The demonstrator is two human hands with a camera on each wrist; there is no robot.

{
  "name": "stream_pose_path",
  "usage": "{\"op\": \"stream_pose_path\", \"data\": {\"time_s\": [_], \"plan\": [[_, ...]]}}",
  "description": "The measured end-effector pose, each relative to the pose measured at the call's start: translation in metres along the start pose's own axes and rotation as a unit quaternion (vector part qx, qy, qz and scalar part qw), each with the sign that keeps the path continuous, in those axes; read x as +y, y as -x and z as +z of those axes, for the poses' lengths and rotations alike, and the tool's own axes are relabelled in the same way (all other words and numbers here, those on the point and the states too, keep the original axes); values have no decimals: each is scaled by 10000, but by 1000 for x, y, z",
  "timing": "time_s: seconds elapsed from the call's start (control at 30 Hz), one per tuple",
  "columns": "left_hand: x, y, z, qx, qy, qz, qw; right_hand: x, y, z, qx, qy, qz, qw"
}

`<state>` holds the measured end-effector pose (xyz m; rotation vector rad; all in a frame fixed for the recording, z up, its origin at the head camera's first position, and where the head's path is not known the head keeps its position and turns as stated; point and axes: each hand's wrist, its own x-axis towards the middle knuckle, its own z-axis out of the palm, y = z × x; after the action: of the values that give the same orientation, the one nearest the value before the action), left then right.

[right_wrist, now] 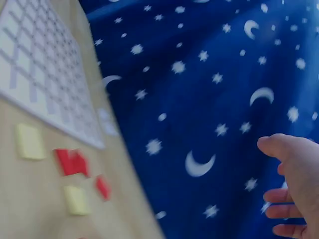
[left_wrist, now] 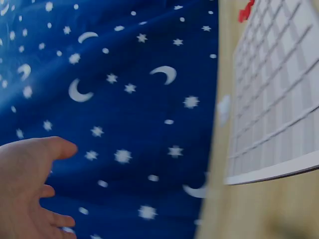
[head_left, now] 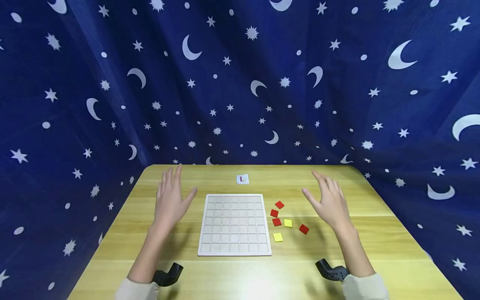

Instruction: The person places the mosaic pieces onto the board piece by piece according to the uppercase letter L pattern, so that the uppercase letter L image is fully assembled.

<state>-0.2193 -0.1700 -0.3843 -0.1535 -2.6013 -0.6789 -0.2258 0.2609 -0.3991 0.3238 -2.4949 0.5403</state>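
- Left hand [head_left: 170, 200]: raised over table [head_left: 375, 250], fingers spread straight, holding nothing, left of white grid board [head_left: 235, 224].
- Right hand [head_left: 330, 202]: likewise spread, empty, above table right of red tiles [head_left: 276, 213] and yellow tiles [head_left: 278, 237] beside board.

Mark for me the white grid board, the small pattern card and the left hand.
white grid board [head_left: 234, 224]: head view, middle of its grid.
small pattern card [head_left: 242, 179]: head view, centre of the card, beyond the board.
left hand [head_left: 170, 205]: head view, back of the hand, fingers straight.
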Motion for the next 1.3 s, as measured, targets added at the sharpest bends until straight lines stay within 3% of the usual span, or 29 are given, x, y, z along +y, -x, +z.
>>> {"op": "stream_pose_path", "data": {"time_s": [0.1,0.2,0.33,0.43,0.57,0.8,1.0,1.3], "plan": [[-9,16,16,196,529,-181,9982,7,18,14,163,-147,124,9997],[-17,33,35,194,1008,-374,9940,14,37,26,64,-193,312,9993],[-27,58,65,-158,1564,-631,9855,25,61,40,-431,-329,767,9956],[-36,75,88,-485,1729,-615,9818,33,75,49,-779,-508,1085,9897],[-47,89,110,-866,1576,-426,9828,42,90,57,-1123,-759,1283,9824],[-56,93,133,-1286,349,235,9908,51,104,70,-1453,-538,1387,9781],[-54,90,137,-1359,-36,498,9895,52,104,76,-1250,-467,1182,9840],[-49,89,139,-1325,-80,533,9897,46,84,76,-750,-1209,1105,9836]]}}
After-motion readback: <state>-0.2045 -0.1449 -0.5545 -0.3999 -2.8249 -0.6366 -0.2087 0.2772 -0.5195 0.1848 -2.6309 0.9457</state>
